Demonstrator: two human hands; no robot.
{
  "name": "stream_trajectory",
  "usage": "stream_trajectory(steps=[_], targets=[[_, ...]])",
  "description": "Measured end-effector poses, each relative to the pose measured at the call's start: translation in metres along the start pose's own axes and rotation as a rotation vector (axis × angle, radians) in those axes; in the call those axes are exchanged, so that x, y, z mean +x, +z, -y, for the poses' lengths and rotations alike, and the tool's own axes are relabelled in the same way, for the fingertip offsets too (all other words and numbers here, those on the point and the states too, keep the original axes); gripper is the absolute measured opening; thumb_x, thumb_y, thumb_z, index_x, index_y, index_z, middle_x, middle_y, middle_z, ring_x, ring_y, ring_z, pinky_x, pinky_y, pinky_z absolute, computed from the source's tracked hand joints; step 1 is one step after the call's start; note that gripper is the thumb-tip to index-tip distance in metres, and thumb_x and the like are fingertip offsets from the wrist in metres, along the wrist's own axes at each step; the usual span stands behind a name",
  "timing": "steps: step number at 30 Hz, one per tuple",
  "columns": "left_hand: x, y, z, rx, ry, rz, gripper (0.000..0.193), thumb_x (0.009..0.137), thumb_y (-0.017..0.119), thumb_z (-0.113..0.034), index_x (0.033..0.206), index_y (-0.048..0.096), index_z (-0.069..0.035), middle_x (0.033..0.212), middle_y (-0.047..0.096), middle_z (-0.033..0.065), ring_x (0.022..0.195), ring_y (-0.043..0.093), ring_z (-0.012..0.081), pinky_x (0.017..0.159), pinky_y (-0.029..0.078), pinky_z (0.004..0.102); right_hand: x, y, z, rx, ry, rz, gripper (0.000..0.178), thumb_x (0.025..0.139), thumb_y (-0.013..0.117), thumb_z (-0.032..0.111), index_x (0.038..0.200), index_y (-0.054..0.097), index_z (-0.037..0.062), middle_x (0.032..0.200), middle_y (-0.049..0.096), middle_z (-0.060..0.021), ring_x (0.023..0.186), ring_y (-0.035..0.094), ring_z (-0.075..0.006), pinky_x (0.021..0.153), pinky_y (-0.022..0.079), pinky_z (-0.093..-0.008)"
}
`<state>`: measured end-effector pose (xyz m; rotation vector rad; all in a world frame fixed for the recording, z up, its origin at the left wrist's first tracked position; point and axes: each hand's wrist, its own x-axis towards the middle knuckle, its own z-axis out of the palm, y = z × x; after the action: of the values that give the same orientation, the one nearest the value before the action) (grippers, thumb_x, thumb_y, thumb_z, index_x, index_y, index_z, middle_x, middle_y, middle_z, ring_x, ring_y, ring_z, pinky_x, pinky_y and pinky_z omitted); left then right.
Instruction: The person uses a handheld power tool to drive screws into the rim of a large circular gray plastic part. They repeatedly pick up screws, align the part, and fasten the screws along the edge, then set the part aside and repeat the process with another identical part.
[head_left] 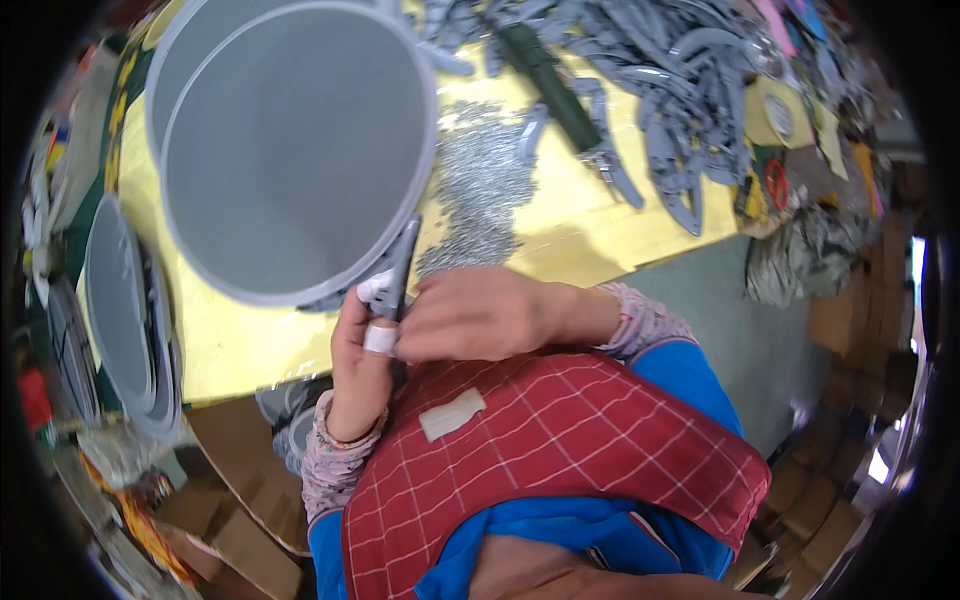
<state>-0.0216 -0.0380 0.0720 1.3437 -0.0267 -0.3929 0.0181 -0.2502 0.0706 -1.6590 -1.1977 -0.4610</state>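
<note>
My left hand [362, 365], with white wrapping on its fingers, is closed around a grey plastic handle [403, 262] that stands up at the near edge of a large round grey disc [300, 150] with a raised rim. Beside it my right hand [485, 315] is curled shut, its fingertips against the left hand; what they pinch is hidden. Just beyond my right hand a heap of small silvery metal pieces [485, 185] is spread on the yellow tabletop [250, 350]. I cannot tell whether the handle is joined to the disc.
A dark green powered screwdriver [550, 90] lies at the back centre. Grey plastic handles [690, 110] are piled at the back right. More round grey discs [120, 300] lean at the left edge. Cardboard boxes [240, 545] stand below left, and a crumpled bag [810, 255] sits at the right.
</note>
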Motion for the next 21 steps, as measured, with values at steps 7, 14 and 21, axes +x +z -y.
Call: stream_trajectory(steps=[7, 14, 21], targets=[[-0.004, -0.01, -0.008, 1.13, 0.594, 0.197, 0.047, 0.077, 0.083, -0.013, 0.12, 0.067, -0.001, 0.103, 0.067, 0.0163, 0.079, 0.068, 0.0287, 0.065, 0.056, 0.0364, -0.007, -0.01, 0.003, 0.788, 1.301, -0.018, 0.022, 0.104, 0.053, 0.015, 0.123, 0.055, 0.0036, 0.075, 0.061, -0.0008, 0.058, 0.059, -0.0063, 0.052, 0.046, -0.0209], [0.021, -0.016, 0.01, 1.07, 0.579, -0.051, 0.037, 0.076, 0.083, -0.001, 0.112, 0.072, -0.002, 0.106, 0.067, 0.0173, 0.084, 0.071, 0.0287, 0.069, 0.058, 0.0344, 0.001, -0.009, -0.037, 0.18, 0.927, -0.036, 0.014, 0.097, 0.064, 0.013, 0.106, 0.067, 0.0034, 0.079, 0.067, -0.0035, 0.067, 0.065, -0.0127, 0.059, 0.052, -0.027], [0.044, -0.022, 0.01, 1.251, 0.502, -0.102, 0.043, 0.071, 0.079, 0.003, 0.113, 0.073, -0.004, 0.107, 0.065, 0.0115, 0.097, 0.062, 0.0305, 0.083, 0.05, 0.0409, -0.012, -0.009, -0.073, -0.6, 0.591, 0.069, 0.008, 0.083, 0.074, 0.012, 0.09, 0.075, 0.0112, 0.098, 0.068, 0.004, 0.094, 0.062, -0.018, 0.077, 0.055, -0.0322]])
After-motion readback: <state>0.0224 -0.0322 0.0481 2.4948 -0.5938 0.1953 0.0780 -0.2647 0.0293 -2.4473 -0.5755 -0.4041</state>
